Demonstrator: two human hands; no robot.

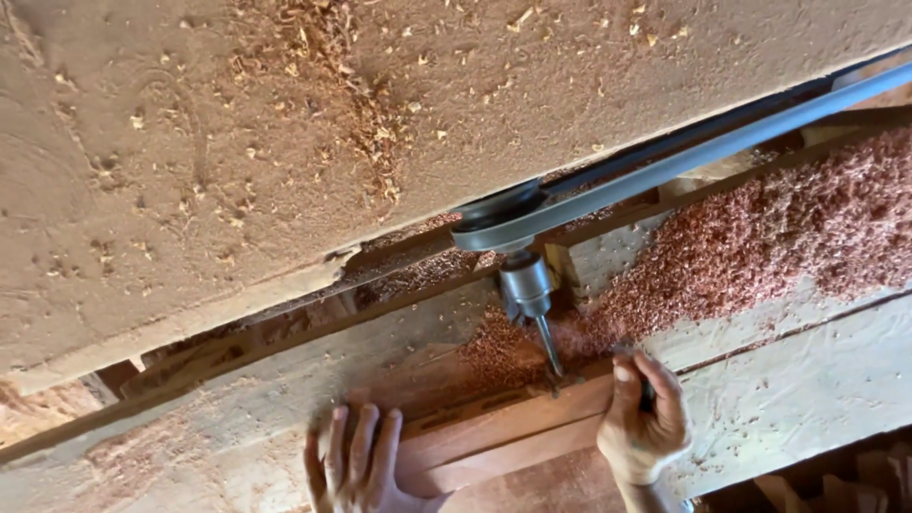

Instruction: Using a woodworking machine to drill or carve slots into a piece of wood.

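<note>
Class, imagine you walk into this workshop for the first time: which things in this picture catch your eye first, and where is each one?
At the centre, a belt-driven pulley and metal chuck hold a drill bit against a reddish wooden piece. The left hand lies flat on it at the bottom edge, and the right hand grips it beside the bit. Reddish shavings pile up to the right.
</note>
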